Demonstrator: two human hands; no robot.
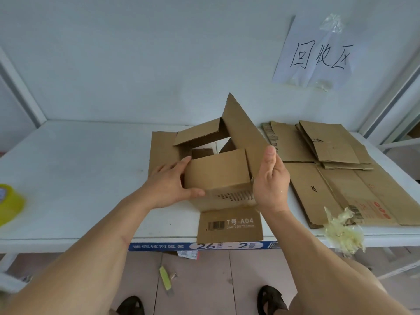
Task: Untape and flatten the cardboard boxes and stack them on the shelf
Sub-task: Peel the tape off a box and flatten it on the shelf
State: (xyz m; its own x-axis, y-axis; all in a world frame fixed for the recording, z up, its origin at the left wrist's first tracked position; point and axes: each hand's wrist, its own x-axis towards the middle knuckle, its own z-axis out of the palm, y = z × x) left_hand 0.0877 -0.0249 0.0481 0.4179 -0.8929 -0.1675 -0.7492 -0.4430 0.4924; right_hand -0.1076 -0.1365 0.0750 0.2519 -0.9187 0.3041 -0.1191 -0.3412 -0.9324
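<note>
A brown cardboard box (218, 171) stands opened on the white shelf (79, 178), its flaps spread; one flap points up, another printed "7号-A04" hangs over the front edge. My left hand (170, 187) grips the box's left corner, thumb on the front wall and fingers along the side. On the box's right side my right hand (270, 178) presses with straight fingers, thumb up. To the right lies a stack of flattened boxes (329, 169).
A yellow tape roll (9, 203) sits at the shelf's left edge. A wad of crumpled peeled tape (343, 230) hangs at the front right edge. A paper sign (318, 55) is on the back wall. A yellow-green cutter (165, 278) lies on the floor near my feet.
</note>
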